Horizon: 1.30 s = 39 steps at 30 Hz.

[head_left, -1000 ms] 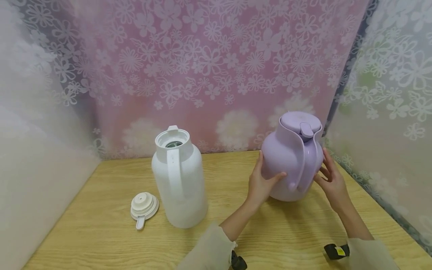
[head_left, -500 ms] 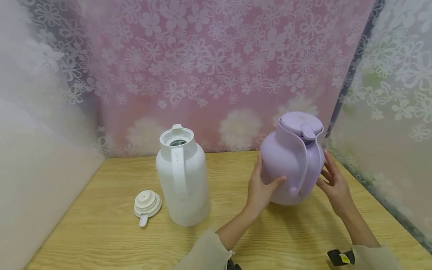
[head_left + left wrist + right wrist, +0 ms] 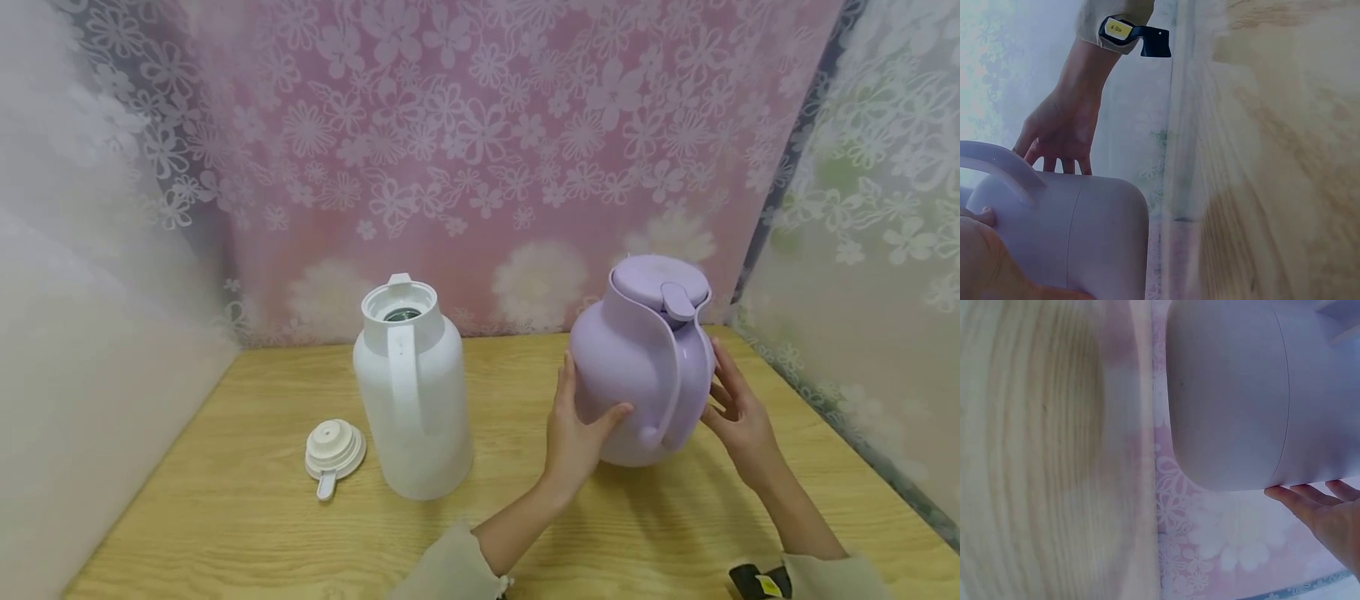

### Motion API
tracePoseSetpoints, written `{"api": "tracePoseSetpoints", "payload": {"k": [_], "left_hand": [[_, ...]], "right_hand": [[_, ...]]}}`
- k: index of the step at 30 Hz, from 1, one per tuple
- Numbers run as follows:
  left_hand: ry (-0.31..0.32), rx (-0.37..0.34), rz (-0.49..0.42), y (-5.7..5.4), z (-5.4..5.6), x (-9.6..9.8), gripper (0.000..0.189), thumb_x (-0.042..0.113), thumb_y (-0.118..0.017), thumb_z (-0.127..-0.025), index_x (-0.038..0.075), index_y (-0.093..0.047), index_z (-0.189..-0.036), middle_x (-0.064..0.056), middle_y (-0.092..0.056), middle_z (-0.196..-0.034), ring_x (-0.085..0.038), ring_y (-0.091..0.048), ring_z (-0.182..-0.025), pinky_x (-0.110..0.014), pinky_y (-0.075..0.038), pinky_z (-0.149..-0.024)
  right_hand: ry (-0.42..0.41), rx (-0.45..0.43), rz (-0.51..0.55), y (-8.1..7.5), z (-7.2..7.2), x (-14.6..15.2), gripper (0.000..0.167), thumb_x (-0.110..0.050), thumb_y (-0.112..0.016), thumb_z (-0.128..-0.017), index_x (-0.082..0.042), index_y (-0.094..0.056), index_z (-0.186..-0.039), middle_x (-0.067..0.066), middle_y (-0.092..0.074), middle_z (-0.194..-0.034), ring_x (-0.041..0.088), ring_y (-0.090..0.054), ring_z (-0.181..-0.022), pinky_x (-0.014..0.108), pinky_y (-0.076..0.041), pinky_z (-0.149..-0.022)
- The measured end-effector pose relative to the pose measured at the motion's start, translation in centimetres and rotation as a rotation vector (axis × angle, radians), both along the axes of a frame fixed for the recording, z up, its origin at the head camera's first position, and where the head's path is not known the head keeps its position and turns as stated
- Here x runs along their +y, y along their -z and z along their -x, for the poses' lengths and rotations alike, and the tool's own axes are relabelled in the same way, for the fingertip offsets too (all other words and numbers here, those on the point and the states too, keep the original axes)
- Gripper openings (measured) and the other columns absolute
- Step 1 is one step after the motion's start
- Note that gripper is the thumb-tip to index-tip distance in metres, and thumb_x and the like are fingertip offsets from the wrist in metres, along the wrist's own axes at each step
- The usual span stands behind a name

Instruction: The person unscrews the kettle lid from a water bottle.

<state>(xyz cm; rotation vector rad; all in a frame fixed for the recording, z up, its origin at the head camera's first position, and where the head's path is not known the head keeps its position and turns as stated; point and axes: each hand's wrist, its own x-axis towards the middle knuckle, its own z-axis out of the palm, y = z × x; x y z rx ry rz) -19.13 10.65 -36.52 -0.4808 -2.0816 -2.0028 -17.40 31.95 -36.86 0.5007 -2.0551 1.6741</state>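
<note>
The lilac vacuum jug (image 3: pixel 618 358) hangs between the two hands at the right of the desk (image 3: pixel 247 521); both wrist views show a gap under its base, so it is just off the wood rather than standing on it. The left hand (image 3: pixel 573 442) clasps one side of the belly, thumb across the near face, while the right hand (image 3: pixel 738 429) grips the other side with fingertips and thumb, close by the handle (image 3: pixel 688 396) but not round it. The lid (image 3: pixel 652 280) sits on the jug, its lever (image 3: pixel 677 302) facing the person. The step in hand looks like a two-handed carry or repositioning of this jug. To set it down, the next move would call for even pressure from both sides and a level base, since the smooth, rounded body could slip or turn. Well to the left, the white vacuum jug (image 3: pixel 435 408) stands upright with its mouth (image 3: pixel 402 312) uncovered, and a white stopper (image 3: pixel 333 448) lies just beside it; neither is touched.
</note>
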Motion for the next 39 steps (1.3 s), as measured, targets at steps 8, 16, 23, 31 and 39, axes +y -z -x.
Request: {"api": "tracePoseSetpoints", "payload": {"k": [8, 16, 23, 31, 39], "left_hand": [[-0.016, -0.037, -0.001, 0.5, -0.6, -0.7, 0.091, 0.034, -0.074, -0.075, 0.015, -0.022, -0.147, -0.008, -0.02, -0.148, -0.022, -0.018, -0.134, -0.044, -0.019, -0.105], [-0.023, -0.004, -0.009, 1.0, -0.9, -1.1, 0.092, 0.032, -0.073, -0.076, 0.012, -0.02, -0.147, -0.01, -0.019, -0.148, -0.027, -0.017, -0.134, -0.045, -0.018, -0.105], [-0.029, -0.013, -0.011, 1.2, -1.2, -1.4, 0.092, 0.032, -0.073, -0.076, 0.012, -0.019, -0.147, -0.012, -0.019, -0.148, -0.027, -0.016, -0.134, -0.046, -0.019, -0.104], [-0.037, -0.013, -0.014, 1.6, -1.6, -1.5, 0.092, 0.033, -0.072, -0.076, 0.012, -0.018, -0.147, -0.01, -0.019, -0.149, -0.028, -0.016, -0.134, -0.047, -0.019, -0.104], [-0.044, -0.019, -0.028, 1.8, -1.8, -1.4, 0.091, 0.032, -0.072, -0.076, 0.01, -0.018, -0.147, -0.013, -0.021, -0.148, -0.031, -0.014, -0.134, -0.049, -0.018, -0.103]], "right_hand": [[0.002, -0.004, -0.01, 0.5, 0.1, -0.6, 0.07, 0.01, -0.049, -0.089, -0.017, -0.02, -0.148, -0.01, -0.032, -0.14, -0.001, -0.041, -0.113, 0.011, -0.04, -0.082], [-0.01, -0.016, -0.022, 0.7, -0.1, -1.2, 0.07, 0.009, -0.049, -0.09, -0.017, -0.018, -0.148, -0.012, -0.031, -0.14, -0.003, -0.041, -0.113, 0.011, -0.041, -0.081], [-0.043, -0.014, 0.004, 0.9, 0.0, -1.4, 0.071, 0.011, -0.049, -0.089, -0.014, -0.018, -0.148, -0.012, -0.032, -0.141, -0.002, -0.041, -0.114, 0.012, -0.041, -0.082], [-0.001, -0.029, -0.057, 1.3, -0.2, -1.4, 0.072, 0.01, -0.05, -0.089, -0.015, -0.017, -0.148, -0.014, -0.03, -0.142, -0.004, -0.04, -0.113, 0.011, -0.04, -0.081], [-0.013, -0.026, -0.054, 1.5, 0.0, -1.4, 0.072, 0.012, -0.049, -0.089, -0.013, -0.017, -0.148, -0.013, -0.03, -0.143, -0.003, -0.04, -0.114, 0.011, -0.041, -0.081]]}}
